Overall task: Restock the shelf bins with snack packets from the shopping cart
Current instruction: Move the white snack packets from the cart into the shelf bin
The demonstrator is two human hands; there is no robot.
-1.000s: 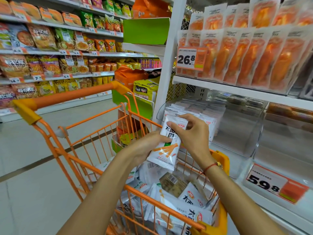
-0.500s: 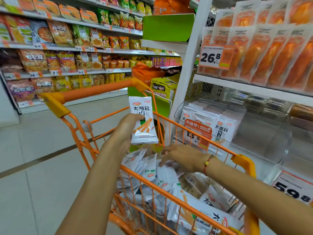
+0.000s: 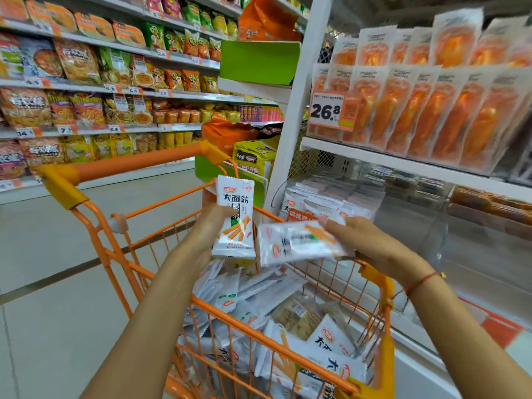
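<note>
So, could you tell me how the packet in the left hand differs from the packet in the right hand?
The left hand holds its packet upright with the front print sharp and readable; the right hand holds its packet lying sideways, blurred. The left packet sits nearer the cart handle, the right packet nearer the shelf bin. Both are white packets with orange sticks pictured, held above the cart.

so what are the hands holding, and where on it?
Left hand grips an upright packet at its left edge. Right hand holds a sideways packet by its right end.

White packets (image 3: 331,197) crowd the left bin (image 3: 431,246); rightward it lies open.
</note>
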